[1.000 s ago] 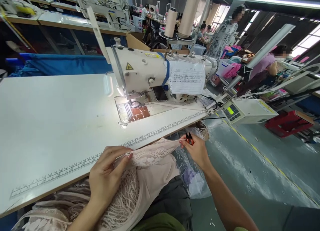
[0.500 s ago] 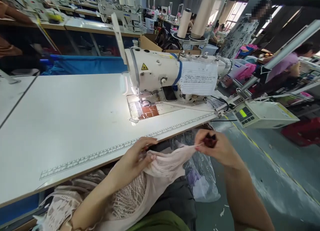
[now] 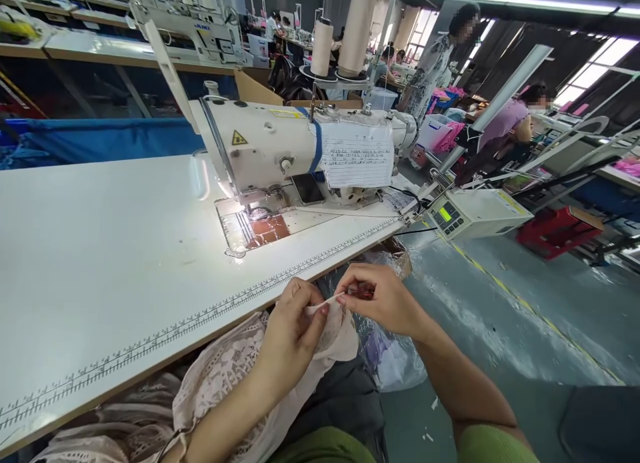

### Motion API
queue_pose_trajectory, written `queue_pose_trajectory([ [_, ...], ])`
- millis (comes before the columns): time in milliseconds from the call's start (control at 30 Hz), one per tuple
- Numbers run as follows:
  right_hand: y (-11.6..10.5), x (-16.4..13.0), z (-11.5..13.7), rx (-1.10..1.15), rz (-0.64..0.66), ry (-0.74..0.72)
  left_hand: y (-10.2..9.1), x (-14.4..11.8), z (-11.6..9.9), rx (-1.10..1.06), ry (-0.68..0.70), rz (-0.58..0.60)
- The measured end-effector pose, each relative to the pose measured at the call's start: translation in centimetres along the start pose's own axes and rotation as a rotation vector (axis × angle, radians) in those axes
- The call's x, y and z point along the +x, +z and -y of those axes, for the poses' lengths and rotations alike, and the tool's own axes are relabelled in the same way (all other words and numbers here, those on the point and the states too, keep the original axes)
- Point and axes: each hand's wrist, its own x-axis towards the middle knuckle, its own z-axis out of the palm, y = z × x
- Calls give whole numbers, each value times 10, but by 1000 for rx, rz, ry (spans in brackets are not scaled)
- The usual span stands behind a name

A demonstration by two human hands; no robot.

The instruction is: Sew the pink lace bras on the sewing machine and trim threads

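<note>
The left hand [image 3: 296,326] and right hand [image 3: 384,298], near each other, pinch the thin edge [image 3: 333,298] of a pale lace garment [image 3: 225,369], its bulk spread below and left of them, the counter [image 3: 125,243] just beyond; the right also clasps a partly hidden red tool [image 3: 362,290] — best keep the edge lightly taut between fingertips, tool clear of the lace

The left hand [image 3: 294,329] and right hand [image 3: 386,297] pinch a pale lace garment [image 3: 220,369] near the tabletop [image 3: 125,249] (the right seemingly also holds a red tool [image 3: 363,290], mostly hidden); a sewing machine [image 3: 265,139] stands farther off.
</note>
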Motion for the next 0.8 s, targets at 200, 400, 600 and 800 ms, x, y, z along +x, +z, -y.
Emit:
queue_pose_trajectory([
  [200,5,0,1,-35,20,-41,2,5,2,-92,-181,14],
  [400,6,-2,-17,142,-24,20,-6,6,2,-332,-471,80],
  [600,9,-3,-22,48,46,-24,-9,7,1,-426,-512,77],
  [800,16,-1,-21,160,139,66,-8,8,-1,-414,-463,101],
])
